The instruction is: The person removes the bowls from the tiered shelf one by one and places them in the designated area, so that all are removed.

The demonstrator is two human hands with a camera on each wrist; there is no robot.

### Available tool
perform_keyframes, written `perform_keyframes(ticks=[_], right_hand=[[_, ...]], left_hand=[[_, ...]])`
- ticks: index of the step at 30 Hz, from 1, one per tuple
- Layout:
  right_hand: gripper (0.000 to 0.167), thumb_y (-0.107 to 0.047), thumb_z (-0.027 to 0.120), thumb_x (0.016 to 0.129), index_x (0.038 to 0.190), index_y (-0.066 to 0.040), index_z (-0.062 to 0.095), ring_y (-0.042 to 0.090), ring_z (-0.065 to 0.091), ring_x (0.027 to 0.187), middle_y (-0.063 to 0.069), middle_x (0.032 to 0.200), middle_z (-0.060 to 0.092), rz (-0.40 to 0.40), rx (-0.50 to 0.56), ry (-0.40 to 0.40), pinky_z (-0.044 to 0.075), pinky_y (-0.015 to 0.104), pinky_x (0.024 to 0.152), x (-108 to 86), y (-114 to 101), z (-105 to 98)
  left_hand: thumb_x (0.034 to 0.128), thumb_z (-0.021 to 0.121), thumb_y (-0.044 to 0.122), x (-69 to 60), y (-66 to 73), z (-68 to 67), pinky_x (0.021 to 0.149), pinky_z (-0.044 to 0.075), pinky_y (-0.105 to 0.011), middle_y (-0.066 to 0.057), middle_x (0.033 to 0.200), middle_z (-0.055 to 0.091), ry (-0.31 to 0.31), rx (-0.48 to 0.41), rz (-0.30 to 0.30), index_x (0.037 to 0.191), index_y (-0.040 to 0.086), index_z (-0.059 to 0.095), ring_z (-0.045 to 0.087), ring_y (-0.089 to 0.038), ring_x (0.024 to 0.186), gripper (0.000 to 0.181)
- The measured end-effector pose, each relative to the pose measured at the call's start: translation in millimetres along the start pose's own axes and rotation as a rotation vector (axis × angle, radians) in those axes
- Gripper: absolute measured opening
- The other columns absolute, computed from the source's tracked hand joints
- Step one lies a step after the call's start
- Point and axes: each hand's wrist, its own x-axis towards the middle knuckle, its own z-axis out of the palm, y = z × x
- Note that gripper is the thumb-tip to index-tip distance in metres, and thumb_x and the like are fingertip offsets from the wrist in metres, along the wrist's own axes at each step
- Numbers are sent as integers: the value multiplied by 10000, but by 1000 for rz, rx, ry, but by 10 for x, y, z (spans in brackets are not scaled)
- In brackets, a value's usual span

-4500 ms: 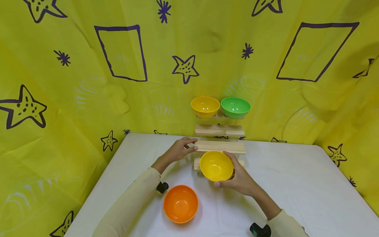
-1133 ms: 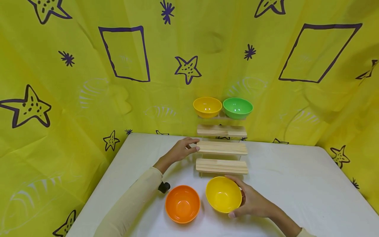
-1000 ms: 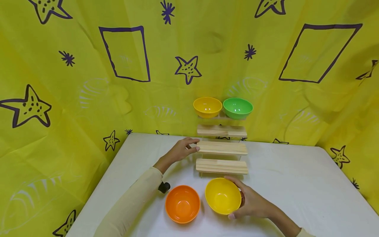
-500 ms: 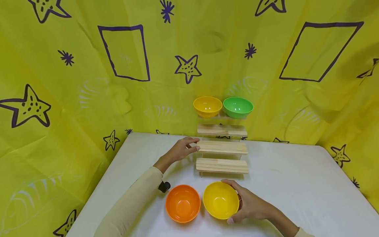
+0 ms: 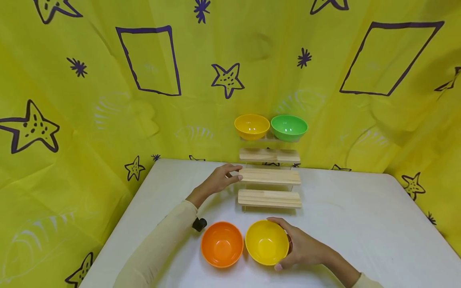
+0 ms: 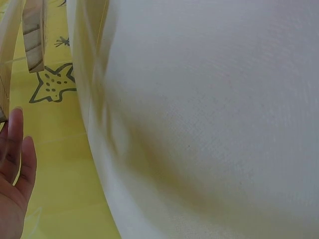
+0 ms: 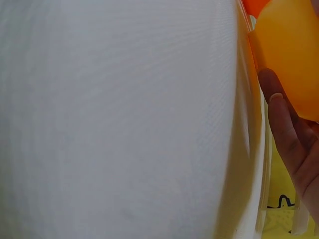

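My right hand [image 5: 304, 246] grips the right side of a yellow bowl [image 5: 267, 242], thumb at the near rim and fingers round the far side. In the right wrist view, fingers lie along the wall of this bowl [image 7: 291, 55]. Close to its left stands an orange bowl [image 5: 221, 244] on the white table. My left hand [image 5: 218, 179] holds the left end of a plank on a stepped wooden rack [image 5: 269, 176], thumb in front and fingers behind. The left wrist view shows that hand [image 6: 15, 174] at the plank's end.
On the rack's top step sit a yellow-orange bowl [image 5: 251, 127] and a green bowl [image 5: 289, 128], side by side. A yellow patterned curtain [image 5: 201, 108] closes off the back and sides of the white table [image 5: 345, 216].
My right hand has brought the yellow bowl from in front of the lowest step down towards me, then left beside the orange bowl. My left hand has stayed at the rack.
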Motion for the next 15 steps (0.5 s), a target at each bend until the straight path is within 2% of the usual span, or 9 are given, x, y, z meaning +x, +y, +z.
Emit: perform_keyframes(ticks=[8,15], right_hand=[[1096,-251,927,700,1555,-90,260,122,572,1175,77,1416,506,15,-20,5,473,222,965,-4,-1,-10],[1087,-200,925,700,1547,-74,256,156,584,1169,153,1415,499,14,7,-17,490,239,944,-32,-15,-2]], left_hand=[[1017,614,323,21,14,-8,770,541,-303,-129,1388,580,-2,5,-1,1480,118,520,638,-249,989,515],[1016,617,322,1,21,-3,797,547,-324,-111,1379,583,-3,13,-17,1479,130,524,640,-265,1016,510]])
